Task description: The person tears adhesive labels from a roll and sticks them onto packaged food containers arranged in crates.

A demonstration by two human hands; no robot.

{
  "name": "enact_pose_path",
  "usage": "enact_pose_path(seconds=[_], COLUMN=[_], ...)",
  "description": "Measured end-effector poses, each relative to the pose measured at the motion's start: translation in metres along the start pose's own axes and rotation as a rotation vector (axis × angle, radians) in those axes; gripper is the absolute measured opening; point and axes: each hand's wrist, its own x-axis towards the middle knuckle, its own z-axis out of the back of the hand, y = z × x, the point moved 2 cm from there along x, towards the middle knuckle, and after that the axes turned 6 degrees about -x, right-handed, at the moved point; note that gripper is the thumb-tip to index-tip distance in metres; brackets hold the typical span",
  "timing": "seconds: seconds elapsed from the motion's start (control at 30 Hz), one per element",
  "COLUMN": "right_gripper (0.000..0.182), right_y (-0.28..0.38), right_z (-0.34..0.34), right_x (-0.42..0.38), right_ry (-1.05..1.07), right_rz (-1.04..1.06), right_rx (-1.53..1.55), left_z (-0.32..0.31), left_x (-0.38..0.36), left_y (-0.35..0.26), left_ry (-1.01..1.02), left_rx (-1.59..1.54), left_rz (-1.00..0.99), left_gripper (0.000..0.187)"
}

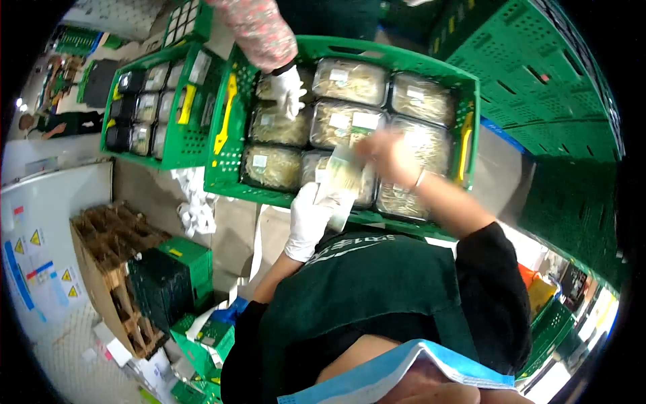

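Note:
My left hand (311, 219), in a white glove, is closed around a pale green sheet of labels (342, 176) over the near side of a green crate (279, 196). My bare right hand (393, 158) is at the sheet's upper right end, its fingers smeared by motion. Below both hands the crate holds several black trays of pale, thin strands under clear film, such as this sprout-like pack (272, 166). White labels are stuck on many packs, and a middle pack (346, 124) carries two. Part of the front row is hidden by my hands and the sheet.
Another person's gloved hand (288, 93), with a flowered sleeve (259, 30), reaches over the crate's left packs. A second green crate (182, 145) with packs stands left. Tall stacked green crates (538, 87) rise at right. Wooden pallets (114, 236) lean lower left.

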Motion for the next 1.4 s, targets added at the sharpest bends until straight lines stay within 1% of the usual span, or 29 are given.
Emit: enact_pose_path(seconds=[0.03,0.07,0.1,0.13,0.23,0.33,0.43,0.47,0.5,0.53,0.57,0.6,0.63,0.67,0.73,0.77,0.87,0.9,0.93,0.97,1.0,1.03,1.13,1.17,1.2,1.27,1.33,1.37,1.4], right_gripper=[0.011,0.017,0.023,0.029,0.033,0.039,0.055,0.055,0.056,0.058,0.055,0.045,0.033,0.024,0.019,0.015,0.017,0.014,0.012,0.010,0.013,0.020,0.028,0.032,0.036,0.041,0.055,0.065,0.062], right_y=[-0.027,-0.066,-0.089,-0.122,-0.164,-0.176,-0.157,-0.140,-0.106,-0.083,-0.040,-0.001,0.018,0.022,0.030,0.035,0.032,0.020,-0.003,-0.036,-0.080,-0.117,-0.204,-0.226,-0.232,-0.231,-0.204,-0.180,-0.138], right_z=[0.021,0.024,0.029,0.013,-0.051,-0.084,-0.068,-0.062,-0.047,-0.049,-0.034,-0.009,0.000,0.001,0.008,0.007,0.024,0.032,0.038,0.055,0.065,0.080,0.060,0.037,0.025,0.015,0.020,0.029,0.042], right_x=[0.027,0.052,0.073,0.083,0.093,0.085,0.075,0.068,0.067,0.048,0.036,0.028,0.021,0.011,-0.002,-0.010,-0.028,-0.030,-0.034,-0.030,-0.027,-0.018,-0.009,-0.009,-0.008,-0.011,-0.012,-0.015,-0.011], right_ry=[-0.034,0.023,-0.044,-0.051,0.112,0.172,-0.010,0.037,0.346,0.337,0.554,0.566,0.490,0.455,0.453,0.297,0.151,0.074,0.073,-0.034,0.035,0.067,0.268,0.381,0.496,0.513,0.429,0.307,0.332], right_rz=[-0.068,-0.188,-0.268,-0.174,-0.218,-0.341,-0.383,-0.426,-0.613,-0.485,-0.384,-0.200,-0.089,-0.097,-0.065,-0.057,-0.279,-0.173,-0.260,-0.292,-0.380,-0.367,-0.450,-0.493,-0.536,-0.602,-0.682,-0.566,-0.695], right_rx=[-0.047,-0.157,-0.144,-0.172,-0.352,-0.654,-0.801,-0.637,-0.197,0.530,0.980,0.736,0.553,0.385,0.367,0.432,0.383,0.311,0.170,0.053,-0.232,-0.472,-0.652,-0.741,-0.828,-0.861,-0.929,-0.885,-0.639], left_z=[-0.007,0.010,0.021,0.031,0.047,0.053,0.044,0.039,0.032,0.027,0.024,0.021,0.027,0.028,0.004,-0.013,-0.034,-0.040,-0.047,-0.058,-0.066,-0.064,-0.033,-0.028,-0.020,-0.010,-0.009,-0.010,-0.011], left_x=[0.000,0.002,-0.001,-0.002,-0.009,-0.017,-0.015,-0.009,-0.005,-0.003,-0.003,0.000,0.003,0.008,0.015,0.020,0.019,0.022,0.016,0.016,0.014,0.011,0.014,0.014,0.014,0.008,0.005,0.005,0.006], left_y=[-0.014,0.003,0.008,0.013,0.009,0.009,0.002,0.001,-0.001,-0.002,0.007,0.008,0.015,0.010,-0.003,-0.015,-0.023,-0.013,-0.009,-0.013,-0.014,-0.010,0.026,0.008,0.011,0.009,0.008,0.010,0.011], left_ry=[0.002,-0.018,-0.062,-0.104,-0.215,-0.249,-0.247,-0.240,-0.199,-0.160,-0.118,-0.046,0.074,0.197,0.084,0.057,0.025,0.024,0.132,0.200,0.267,0.258,0.160,0.120,0.085,0.102,0.084,0.113,0.141], left_rx=[-0.219,-0.069,-0.164,-0.258,-0.272,-0.239,-0.411,-0.413,-0.449,-0.484,-0.482,-0.420,-0.148,0.126,0.069,-0.186,-0.025,0.041,0.194,0.274,0.354,0.053,-0.022,-0.002,-0.017,-0.264,-0.276,-0.274,-0.274], left_rz=[0.288,0.097,0.188,0.268,0.335,0.384,0.344,0.344,0.274,0.207,0.159,0.197,0.231,0.260,-0.043,-0.047,-0.011,-0.010,-0.126,-0.091,-0.052,-0.090,0.137,0.184,0.176,0.337,0.342,0.290,0.236], left_gripper=[0.013,0.013,0.014,0.015,0.012,0.011,0.022,0.022,0.026,0.030,0.034,0.031,0.030,0.029,0.026,0.024,0.008,0.012,0.016,0.012,0.009,0.010,0.014,0.013,0.014,0.016,0.020,0.023,0.025])
